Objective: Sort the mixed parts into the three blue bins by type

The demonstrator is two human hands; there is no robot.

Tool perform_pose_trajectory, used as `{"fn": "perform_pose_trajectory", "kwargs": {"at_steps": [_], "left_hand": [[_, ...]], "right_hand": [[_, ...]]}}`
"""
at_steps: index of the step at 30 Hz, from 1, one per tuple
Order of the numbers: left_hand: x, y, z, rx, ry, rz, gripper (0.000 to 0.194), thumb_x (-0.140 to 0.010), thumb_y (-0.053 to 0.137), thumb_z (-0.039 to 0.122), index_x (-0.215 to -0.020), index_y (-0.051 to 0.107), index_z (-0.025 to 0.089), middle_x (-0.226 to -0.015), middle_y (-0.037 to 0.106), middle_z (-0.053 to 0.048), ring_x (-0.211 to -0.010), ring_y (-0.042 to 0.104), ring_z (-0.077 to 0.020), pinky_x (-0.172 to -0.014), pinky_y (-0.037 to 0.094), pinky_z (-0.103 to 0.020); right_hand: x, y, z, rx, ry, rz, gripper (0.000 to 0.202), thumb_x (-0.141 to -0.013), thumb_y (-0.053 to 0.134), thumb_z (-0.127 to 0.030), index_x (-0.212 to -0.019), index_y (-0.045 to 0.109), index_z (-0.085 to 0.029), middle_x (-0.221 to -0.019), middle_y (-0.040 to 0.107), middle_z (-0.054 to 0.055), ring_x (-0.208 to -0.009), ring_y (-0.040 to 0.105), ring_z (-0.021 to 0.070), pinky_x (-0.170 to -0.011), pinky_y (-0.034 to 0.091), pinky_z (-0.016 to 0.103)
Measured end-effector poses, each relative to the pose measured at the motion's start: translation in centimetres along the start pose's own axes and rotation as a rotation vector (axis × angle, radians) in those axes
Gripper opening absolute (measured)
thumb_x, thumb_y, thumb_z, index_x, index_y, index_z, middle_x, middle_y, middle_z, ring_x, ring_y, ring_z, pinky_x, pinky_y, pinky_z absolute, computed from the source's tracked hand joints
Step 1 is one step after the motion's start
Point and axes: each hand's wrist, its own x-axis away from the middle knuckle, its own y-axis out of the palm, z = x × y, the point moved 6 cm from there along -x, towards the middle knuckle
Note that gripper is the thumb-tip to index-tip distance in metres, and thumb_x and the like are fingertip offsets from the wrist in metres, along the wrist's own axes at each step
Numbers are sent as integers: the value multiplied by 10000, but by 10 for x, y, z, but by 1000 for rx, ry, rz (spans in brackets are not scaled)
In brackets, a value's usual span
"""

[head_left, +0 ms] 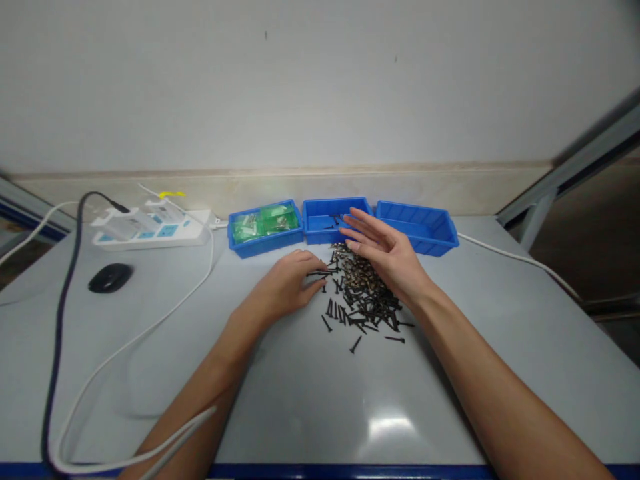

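White cable [200, 417]: lies across your left forearm [225, 373]; could snag if you lift that arm. Left hand [283, 285]: finger and thumb close about dark screws [325, 272] at the pile's edge; whether gripped, you cannot tell; a loose pinch could drop them. Right hand [395, 257]: fingers apart, above the screw pile [373, 307], near the middle blue bin [320, 237]; a low sweep could scatter strays. Pile: on the grey tabletop [320, 400], dark and brassy pieces touching, easily mixed.
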Motion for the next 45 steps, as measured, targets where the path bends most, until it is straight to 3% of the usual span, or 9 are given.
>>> {"fn": "perform_pose_trajectory", "kwargs": {"at_steps": [10, 16, 19, 23, 29, 33, 36, 39, 45], "left_hand": [[-3, 0, -2, 19, -16, 70, 166, -872, 620, 96, -952, 732, 188, -895, 780, -43, -814, 721, -177, -785, 563, -288], [-3, -18, 4, 164, -139, 281, 149, -857, 692, 145, -997, 729, 181, -881, 792, -29, -760, 745, -154, -776, 608, -268], [-2, -24, 6, 263, -188, 373, 173, -841, 733, 181, -1013, 724, 165, -875, 791, -36, -775, 759, -155, -789, 632, -264], [-2, -22, 5, 428, -231, 407, 183, -838, 748, 235, -998, 723, 150, -914, 793, -60, -818, 773, -175, -813, 654, -286], [-3, -18, 3, 511, -235, 354, 260, -826, 760, 244, -1060, 705, 144, -868, 784, -52, -778, 762, -167, -769, 649, -276], [-3, -18, 5, 209, -153, 206, 221, -817, 761, 227, -1027, 724, 170, -921, 766, -59, -782, 713, -174, -771, 613, -313], [-2, -11, 4, 10, -88, 67, 146, -824, 725, 182, -970, 737, 176, -946, 739, -74, -874, 687, -210, -831, 573, -356], [-1, -5, 0, -17, -79, 10, 130, -840, 665, 125, -947, 721, 173, -905, 717, -68, -862, 675, -204, -800, 548, -326], [-2, 0, -5, -24, -74, -13, 146, -852, 587, 53, -848, 663, 177, -815, 668, -29, -769, 625, -170, -729, 494, -274]], "right_hand": [[1, 3, -2, 52, 19, -42, 406, -806, 799, -290, -1202, 713, -305, -1343, 691, 43, -1157, 692, 240, -1117, 473, 486], [0, 0, -5, 242, 57, -25, 289, -789, 797, -326, -1058, 754, -226, -984, 791, 60, -905, 741, 213, -941, 570, 419], [2, 5, -3, 337, 98, -119, 258, -798, 788, -360, -1003, 774, -204, -887, 786, 61, -818, 734, 201, -837, 588, 377], [7, 15, 2, 261, 163, -259, 262, -799, 796, -381, -996, 790, -208, -891, 798, 62, -855, 750, 204, -848, 587, 361], [8, 15, 5, 188, 241, -252, 254, -743, 845, -384, -927, 808, -213, -855, 800, 61, -822, 757, 204, -838, 587, 360], [5, 7, 5, 270, 202, -128, 229, -770, 819, -421, -831, 803, -200, -772, 776, 55, -721, 718, 187, -769, 582, 354], [1, 0, 2, 182, 99, 6, 267, -783, 817, -396, -1005, 801, -248, -1037, 795, 64, -933, 735, 210, -930, 562, 397], [0, -2, 0, 110, 23, 52, 419, -790, 812, -351, -1200, 732, -321, -1355, 688, 35, -1172, 679, 231, -1091, 481, 458], [0, 0, 0, 103, 46, 29, 458, -790, 800, -359, -1236, 698, -329, -1394, 658, 44, -1186, 674, 250, -1097, 483, 493]]}}
